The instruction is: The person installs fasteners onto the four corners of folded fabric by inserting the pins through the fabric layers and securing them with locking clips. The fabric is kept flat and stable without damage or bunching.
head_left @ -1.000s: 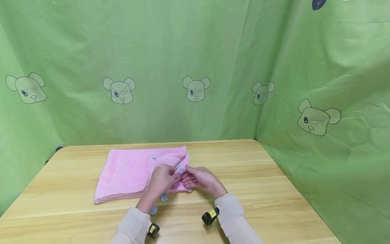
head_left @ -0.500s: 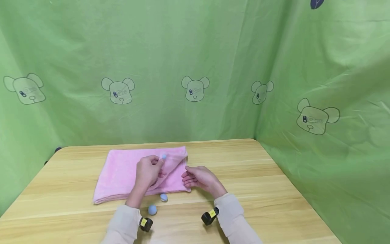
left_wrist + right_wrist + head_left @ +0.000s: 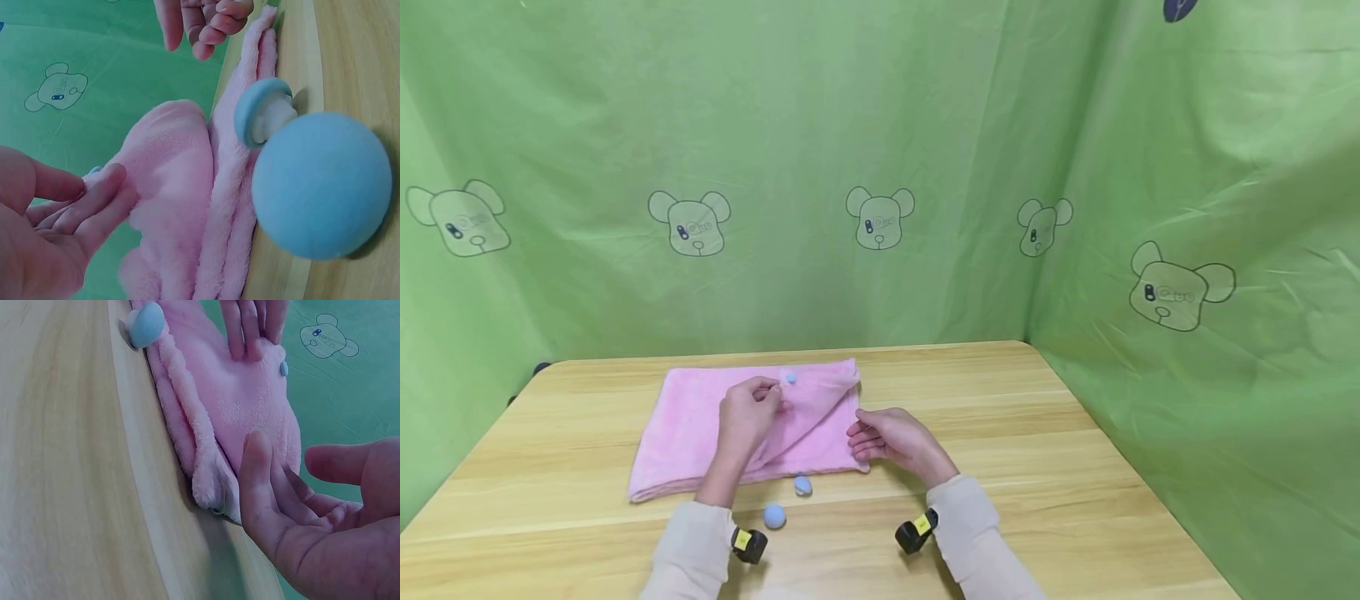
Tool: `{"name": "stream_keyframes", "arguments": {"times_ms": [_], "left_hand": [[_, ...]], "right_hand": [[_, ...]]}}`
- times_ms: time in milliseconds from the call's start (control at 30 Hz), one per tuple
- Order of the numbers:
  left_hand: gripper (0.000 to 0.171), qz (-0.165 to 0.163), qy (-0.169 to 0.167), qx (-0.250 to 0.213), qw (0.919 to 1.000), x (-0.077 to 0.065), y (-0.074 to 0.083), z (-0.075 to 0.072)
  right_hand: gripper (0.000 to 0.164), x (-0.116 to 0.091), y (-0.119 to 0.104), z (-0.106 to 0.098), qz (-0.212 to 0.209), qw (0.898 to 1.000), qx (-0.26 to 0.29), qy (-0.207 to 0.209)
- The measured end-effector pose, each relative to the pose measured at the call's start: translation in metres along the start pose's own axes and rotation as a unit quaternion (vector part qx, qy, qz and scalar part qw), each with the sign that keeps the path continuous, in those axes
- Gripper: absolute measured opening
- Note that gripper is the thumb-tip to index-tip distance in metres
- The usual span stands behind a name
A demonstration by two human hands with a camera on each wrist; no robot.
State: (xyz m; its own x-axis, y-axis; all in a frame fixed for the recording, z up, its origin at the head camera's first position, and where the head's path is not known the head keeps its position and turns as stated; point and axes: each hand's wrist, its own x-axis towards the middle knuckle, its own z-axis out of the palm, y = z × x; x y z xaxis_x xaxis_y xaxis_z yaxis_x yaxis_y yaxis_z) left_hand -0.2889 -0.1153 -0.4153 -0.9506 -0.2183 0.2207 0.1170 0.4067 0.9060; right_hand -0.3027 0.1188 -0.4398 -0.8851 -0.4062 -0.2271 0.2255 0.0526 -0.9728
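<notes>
A folded pink plush cloth lies on the table with its near right part turned back. My left hand pinches the edge of that raised flap between thumb and fingers, clear in the left wrist view. A small light-blue piece shows on the flap just past those fingertips. Beside the cloth's right edge, my right hand has its thumb and loosely bent fingers apart, with nothing between them. Near the cloth's front edge lies a small mushroom-shaped piece with blue cap and white stem; closer to me is a blue domed piece.
The wooden table extends to the right and in front of the cloth. Green curtains printed with bear heads stand behind it and at both sides. A black wrist camera sits at the right cuff, another device at the left.
My left hand has moved left, away from the right hand, drawing the cloth's flap back over itself. The blue piece on the flap moved with it. My right hand has stayed nearly still.
</notes>
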Motion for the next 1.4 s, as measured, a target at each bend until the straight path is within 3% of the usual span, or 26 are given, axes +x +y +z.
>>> {"name": "stream_keyframes", "arguments": {"times_ms": [333,600,700,800,1000,1067,1200,1400], "left_hand": [[0.061,-0.041,-0.072,0.019,0.9964,0.002,0.001,-0.004],[0.049,0.008,-0.086,0.03,0.9958,-0.007,0.017,0.001],[0.046,0.036,-0.098,0.062,0.9926,-0.015,0.025,0.009],[0.039,0.057,-0.127,0.104,0.9848,-0.024,0.031,0.02],[0.027,0.1,-0.211,0.183,0.955,-0.038,0.031,0.038],[0.027,0.096,-0.231,0.198,0.9478,-0.041,0.028,0.042],[0.027,0.09,-0.25,0.23,0.9363,-0.044,0.025,0.046],[0.031,0.113,-0.256,0.252,0.9264,-0.047,0.022,0.048]], "right_hand": [[0.036,-0.001,-0.001,0.0,-0.006,1.0,0.0,0.002],[0.035,-0.002,-0.002,0.0,-0.004,1.0,-0.008,0.006],[0.035,-0.002,-0.002,-0.001,-0.001,1.0,-0.008,0.009],[0.035,-0.002,-0.002,-0.001,0.001,1.0,-0.007,0.009],[0.035,-0.001,-0.001,-0.002,-0.002,1.0,-0.004,0.007],[0.034,0.0,-0.001,-0.002,0.0,1.0,-0.005,0.008],[0.034,0.0,0.0,-0.002,0.005,1.0,-0.005,0.012],[0.034,-0.001,0.0,-0.003,0.002,1.0,-0.012,0.013]]}}
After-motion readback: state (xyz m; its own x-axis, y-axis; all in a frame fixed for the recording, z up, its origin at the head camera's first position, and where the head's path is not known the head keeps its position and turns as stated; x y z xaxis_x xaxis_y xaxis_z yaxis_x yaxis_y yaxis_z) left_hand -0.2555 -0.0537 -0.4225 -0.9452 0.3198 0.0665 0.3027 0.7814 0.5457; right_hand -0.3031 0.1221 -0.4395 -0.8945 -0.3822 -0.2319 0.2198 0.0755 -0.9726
